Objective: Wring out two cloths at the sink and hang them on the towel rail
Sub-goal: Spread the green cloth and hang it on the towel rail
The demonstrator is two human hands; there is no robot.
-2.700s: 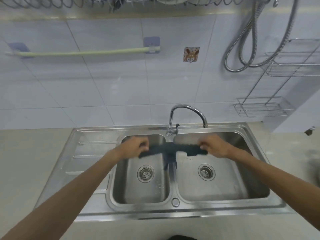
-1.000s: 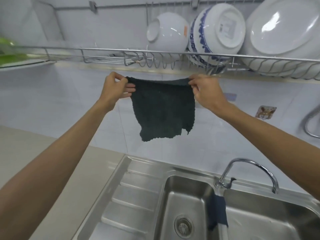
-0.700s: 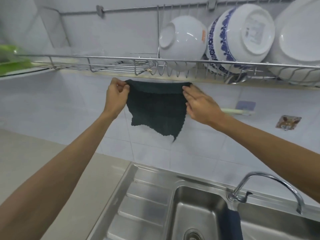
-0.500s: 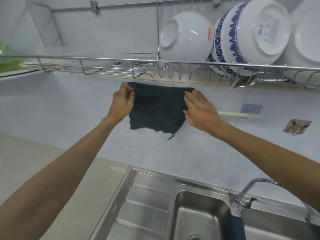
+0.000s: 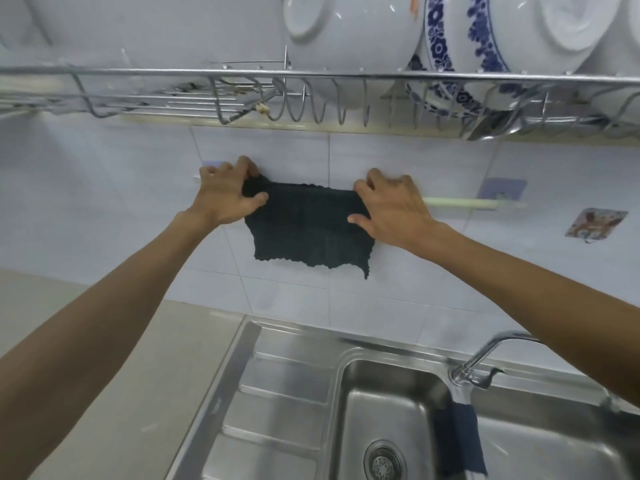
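Dark green-black cloth (image 5: 308, 230) is showing a knitted weave. Second cloth (image 5: 462, 441) is reading navy. Towel rail (image 5: 464, 202) is appearing pale green on lilac brackets (image 5: 504, 188). One bowl (image 5: 349, 39) is showing plain white, another bowl (image 5: 460, 53) blue floral.

Dark knitted cloth (image 5: 308, 230) draped over pale wall-mounted towel rail (image 5: 464, 202), left hand (image 5: 225, 195) at its left top corner, right hand (image 5: 391, 209) at its right. Steel wire dish rack (image 5: 311, 95) above, holding white ceramic bowl (image 5: 349, 39) left of blue-patterned bowl (image 5: 460, 46). Stainless double sink (image 5: 391, 410) below; second dark cloth (image 5: 460, 441) over its divider, chrome faucet (image 5: 485, 358) behind.
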